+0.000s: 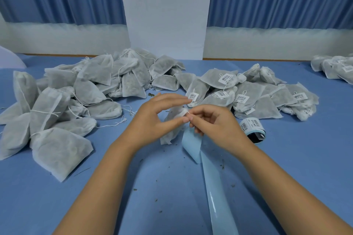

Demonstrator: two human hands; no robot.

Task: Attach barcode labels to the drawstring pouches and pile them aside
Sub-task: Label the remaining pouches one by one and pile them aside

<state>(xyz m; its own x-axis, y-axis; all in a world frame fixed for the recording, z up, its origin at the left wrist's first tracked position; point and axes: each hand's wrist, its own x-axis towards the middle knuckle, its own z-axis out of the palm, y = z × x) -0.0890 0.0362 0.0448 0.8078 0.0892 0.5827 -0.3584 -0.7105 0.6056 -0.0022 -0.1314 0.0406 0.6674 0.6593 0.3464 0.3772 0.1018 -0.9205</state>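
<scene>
The right hand [214, 124] pinches the gathered neck of a pouch [171, 129] with curled fingertips, and the left hand [156, 118] arches over it with its thumb on the fabric (whether its fingers grip, I cannot tell). A backing strip [193, 147] trails below the right hand, a label roll [252, 129] lies just right of it, and unlabelled pouches [66, 101] are heaped left of the left hand.

Packing workroom; heaped pouches [63, 101], label roll [252, 128].
</scene>
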